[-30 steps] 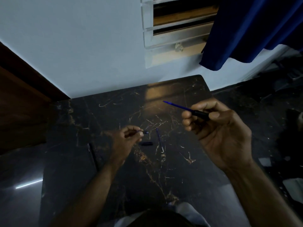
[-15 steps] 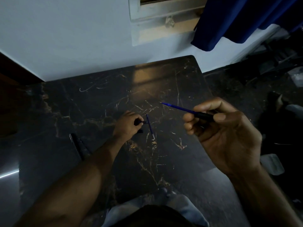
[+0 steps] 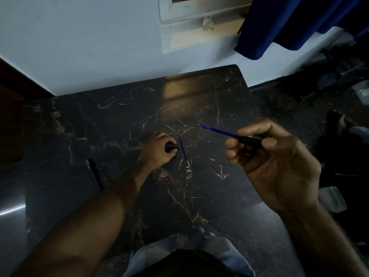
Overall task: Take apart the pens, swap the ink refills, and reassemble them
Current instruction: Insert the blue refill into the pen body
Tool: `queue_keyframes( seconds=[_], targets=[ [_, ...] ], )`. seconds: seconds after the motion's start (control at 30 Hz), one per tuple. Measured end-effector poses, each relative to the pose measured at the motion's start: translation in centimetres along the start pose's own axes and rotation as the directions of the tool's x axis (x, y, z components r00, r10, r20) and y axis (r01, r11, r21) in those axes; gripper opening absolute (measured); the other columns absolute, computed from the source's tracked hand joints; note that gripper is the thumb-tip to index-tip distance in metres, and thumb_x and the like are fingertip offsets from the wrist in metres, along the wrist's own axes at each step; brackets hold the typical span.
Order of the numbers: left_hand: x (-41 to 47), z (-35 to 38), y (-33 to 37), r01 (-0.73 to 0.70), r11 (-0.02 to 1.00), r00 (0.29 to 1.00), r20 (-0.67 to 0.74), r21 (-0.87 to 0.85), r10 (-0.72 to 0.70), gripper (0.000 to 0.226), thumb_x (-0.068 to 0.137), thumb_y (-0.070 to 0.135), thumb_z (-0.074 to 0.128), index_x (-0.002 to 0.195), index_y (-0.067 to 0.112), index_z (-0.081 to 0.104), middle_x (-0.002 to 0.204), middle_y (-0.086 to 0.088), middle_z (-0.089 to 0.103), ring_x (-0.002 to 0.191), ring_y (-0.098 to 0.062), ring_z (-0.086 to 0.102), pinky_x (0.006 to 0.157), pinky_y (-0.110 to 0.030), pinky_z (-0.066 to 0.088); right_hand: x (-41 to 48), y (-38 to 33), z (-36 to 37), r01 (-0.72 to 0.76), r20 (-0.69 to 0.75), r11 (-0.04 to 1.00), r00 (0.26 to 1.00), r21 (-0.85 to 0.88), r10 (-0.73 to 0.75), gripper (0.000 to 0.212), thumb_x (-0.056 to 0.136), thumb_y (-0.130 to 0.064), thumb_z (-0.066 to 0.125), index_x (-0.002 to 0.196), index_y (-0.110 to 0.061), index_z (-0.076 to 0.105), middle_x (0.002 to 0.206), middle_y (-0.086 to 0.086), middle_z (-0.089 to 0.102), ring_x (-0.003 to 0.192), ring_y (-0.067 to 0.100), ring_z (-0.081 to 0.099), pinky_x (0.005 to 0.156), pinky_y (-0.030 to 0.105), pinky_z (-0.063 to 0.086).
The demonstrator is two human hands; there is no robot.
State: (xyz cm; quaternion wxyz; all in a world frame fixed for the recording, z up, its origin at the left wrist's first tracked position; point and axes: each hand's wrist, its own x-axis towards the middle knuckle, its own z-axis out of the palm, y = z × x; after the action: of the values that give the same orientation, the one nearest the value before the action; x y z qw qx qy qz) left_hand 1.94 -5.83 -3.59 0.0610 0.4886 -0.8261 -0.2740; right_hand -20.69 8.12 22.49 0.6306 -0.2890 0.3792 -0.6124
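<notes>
My right hand [image 3: 273,166] is raised above the dark marble table [image 3: 199,92] and grips a black pen barrel [image 3: 250,140]. A blue refill [image 3: 218,131] sticks out of the barrel toward the upper left. My left hand [image 3: 157,149] rests on the table near its middle, fingers closed around a small black pen part [image 3: 171,147]. Just right of that hand a second blue refill [image 3: 184,151] lies loose on the table, pointing away from me.
A dark pen-like piece [image 3: 95,172] lies on the table's left side beside my left forearm. A white wall and window frame [image 3: 199,23] stand behind the table, with a blue curtain [image 3: 299,23] at upper right. Dark floor with clutter lies to the right.
My left hand dropped from holding a small piece in the air down onto the table, closing over the black part beside the loose refill. My right hand kept its grip.
</notes>
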Motion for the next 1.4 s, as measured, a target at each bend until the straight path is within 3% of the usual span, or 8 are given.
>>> queue_keyframes(
  seconds=[0.37,0.53,0.67,0.8,0.9,1.07,1.23,1.4],
  targets=[
    [0.3,0.1,-0.1,-0.008,1.000,1.000,0.017,0.011,0.008,0.030,0.093,0.038,0.081,0.120,0.027,0.074,0.126,0.003,0.064,0.121,-0.020,0.058,0.101,-0.041,0.053,-0.7,0.1,0.2,0.011,-0.015,1.000,1.000,-0.020,-0.012,0.035,0.082,-0.016,0.046,0.097,-0.007,0.076,0.093,0.018,0.076,0.083,0.028,0.072,0.073,0.034,0.059],
    [0.1,-0.6,0.8,0.097,0.970,0.990,-0.077,-0.224,-0.116,0.027,0.096,0.026,0.079,0.122,0.020,0.073,0.121,0.001,0.070,0.112,-0.019,0.066,0.097,-0.046,0.060,-0.6,0.0,0.1,0.017,-0.014,1.000,1.000,-0.015,-0.017,0.035,0.082,-0.015,0.046,0.098,-0.005,0.075,0.093,0.020,0.075,0.083,0.029,0.072,0.074,0.035,0.059],
    [-0.5,-5.4,4.8,0.128,0.735,0.948,-0.136,-0.666,-0.288,0.028,0.101,0.013,0.073,0.129,0.015,0.071,0.105,0.003,0.076,0.096,-0.017,0.073,0.087,-0.045,0.065,-0.4,-0.2,0.1,0.018,-0.026,1.000,1.000,0.002,-0.018,0.036,0.083,-0.010,0.042,0.096,-0.005,0.075,0.092,0.021,0.075,0.083,0.030,0.071,0.073,0.036,0.059],
    [-3.1,-13.5,10.8,-0.117,0.245,0.983,-0.077,-0.962,0.169,0.037,0.101,0.019,0.072,0.137,0.014,0.069,0.102,0.003,0.075,0.093,-0.014,0.073,0.077,-0.029,0.061,0.4,-0.2,0.7,0.022,-0.033,0.999,0.999,0.040,-0.021,0.041,0.086,-0.005,0.033,0.096,-0.002,0.073,0.090,0.022,0.073,0.080,0.030,0.071,0.071,0.034,0.058],
    [-5.0,-17.5,14.9,-0.210,0.126,0.932,-0.160,-0.969,0.327,0.030,0.097,0.020,0.078,0.127,0.017,0.075,0.099,0.003,0.078,0.086,-0.012,0.075,0.072,-0.027,0.062,1.3,-0.3,1.9,0.033,0.015,0.996,0.999,0.078,-0.034,0.031,0.083,-0.011,0.046,0.099,0.003,0.068,0.090,0.023,0.072,0.080,0.030,0.070,0.071,0.034,0.058],
    [-6.0,-18.7,16.1,-0.280,0.178,0.958,-0.263,-0.943,0.111,0.018,0.092,0.008,0.075,0.097,0.023,0.085,0.082,0.005,0.079,0.070,-0.008,0.074,0.060,-0.022,0.059,2.2,0.0,3.0,0.047,0.079,0.995,0.995,0.086,-0.054,0.033,0.083,-0.014,0.050,0.105,0.005,0.066,0.094,0.025,0.071,0.083,0.031,0.070,0.074,0.035,0.058],
    [-8.8,-18.9,8.1,-0.195,0.044,0.958,-0.200,-0.980,-0.206,0.024,0.085,0.045,0.086,0.102,0.028,0.085,0.082,0.013,0.076,0.068,0.002,0.069,0.053,-0.016,0.054,1.5,0.0,1.9,0.041,0.048,0.997,0.998,0.062,-0.044,0.035,0.082,-0.016,0.051,0.106,0.005,0.065,0.097,0.026,0.072,0.084,0.033,0.070,0.072,0.035,0.058],
    [-11.7,-10.7,0.7,0.237,0.219,0.807,0.066,-0.947,-0.587,0.023,0.088,0.039,0.081,0.093,0.017,0.082,0.073,0.005,0.078,0.061,-0.008,0.067,0.047,-0.017,0.052,0.1,-0.1,0.6,-0.001,-0.012,0.998,1.000,0.058,0.002,0.029,0.083,-0.015,0.050,0.104,0.000,0.063,0.098,0.023,0.074,0.084,0.031,0.072,0.072,0.034,0.058]
  ],
)
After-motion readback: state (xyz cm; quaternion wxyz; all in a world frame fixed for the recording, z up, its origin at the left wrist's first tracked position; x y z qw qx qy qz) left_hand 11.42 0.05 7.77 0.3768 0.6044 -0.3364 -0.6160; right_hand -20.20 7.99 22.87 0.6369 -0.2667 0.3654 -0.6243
